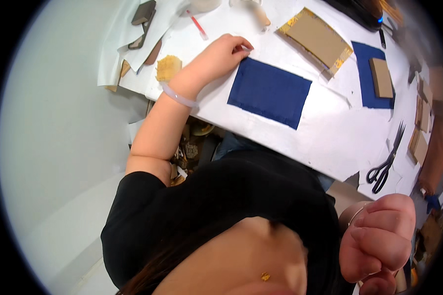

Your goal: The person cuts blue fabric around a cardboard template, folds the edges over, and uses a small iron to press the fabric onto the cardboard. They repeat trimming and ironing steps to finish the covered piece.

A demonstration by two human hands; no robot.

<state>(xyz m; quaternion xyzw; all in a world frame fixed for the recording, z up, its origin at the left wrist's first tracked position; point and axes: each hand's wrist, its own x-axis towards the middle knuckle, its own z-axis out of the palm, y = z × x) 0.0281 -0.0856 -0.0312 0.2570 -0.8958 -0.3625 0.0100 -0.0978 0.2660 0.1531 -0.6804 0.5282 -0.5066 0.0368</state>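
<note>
A rectangle of dark blue cloth [269, 92] lies flat on the white worktable [325, 147] in front of me. At its upper left corner is my left hand [226, 55], closed, with the fingers bent and the tips drawn together. Whether they pinch the cloth corner is too small to tell. My right hand [379, 236] is raised off the table at the lower right, close to the camera. Its fingers are curled into a fist, and what they hold, if anything, is hidden.
A beige board with yellow patterned edges [317, 42] lies beyond the cloth. To the right are another blue cloth [366, 73] bearing a beige block [381, 78], and black scissors [386, 164]. Left lie a yellow sponge [168, 68], a red pen-like tool [198, 25] and dark blocks [143, 14].
</note>
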